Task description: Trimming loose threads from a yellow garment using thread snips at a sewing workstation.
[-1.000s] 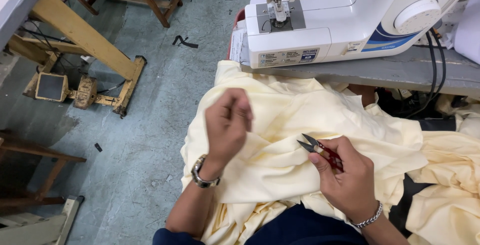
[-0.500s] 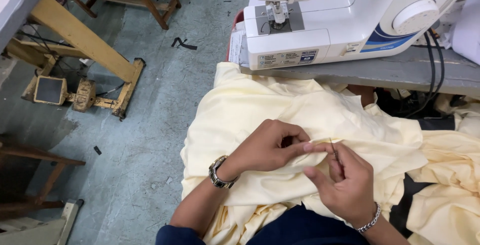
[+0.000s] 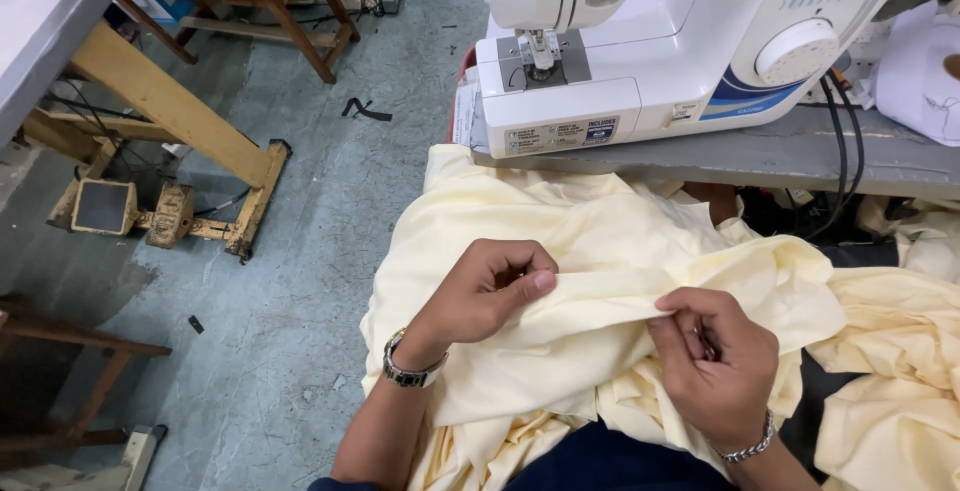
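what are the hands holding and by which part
Both hands pinch the pale yellow cloth along one folded edge: left hand near its left end, right hand further right.

Single head view, looking steeply down, close over lap.

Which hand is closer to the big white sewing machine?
Left. The left hand grips the yellow cloth just below the sewing machine; the right hand holds the cloth lower down, farther away.
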